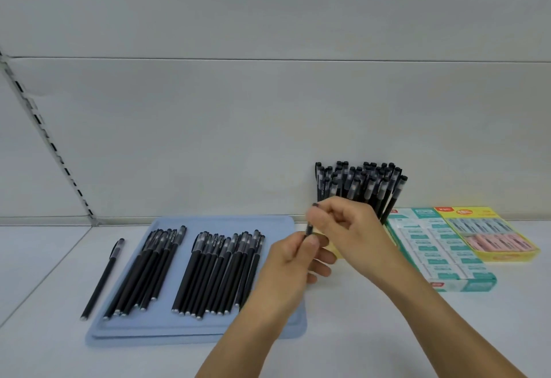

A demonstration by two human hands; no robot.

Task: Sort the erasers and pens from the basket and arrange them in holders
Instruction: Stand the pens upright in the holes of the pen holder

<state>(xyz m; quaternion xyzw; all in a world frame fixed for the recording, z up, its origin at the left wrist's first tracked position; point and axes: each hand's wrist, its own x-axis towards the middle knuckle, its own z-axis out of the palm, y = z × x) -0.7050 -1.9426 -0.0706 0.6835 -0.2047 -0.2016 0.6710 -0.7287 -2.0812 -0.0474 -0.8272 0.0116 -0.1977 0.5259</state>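
Note:
Both hands hold one black pen (309, 228) upright above the shelf, right of the blue tray (196, 328). My left hand (293, 261) grips its lower part and my right hand (343, 222) pinches its cap end. Two bunches of black pens lie on the tray, one at the left (143, 273) and one in the middle (220, 273). A single pen (103, 279) lies on the shelf left of the tray. Behind my right hand, several pens stand upright in a holder (362, 183) that is mostly hidden.
A green-and-white box of erasers (432, 255) and a yellow box of blue and pink erasers (489, 234) sit at the right. The white shelf surface (357, 333) ends at a grey back wall. A slotted upright runs along the left.

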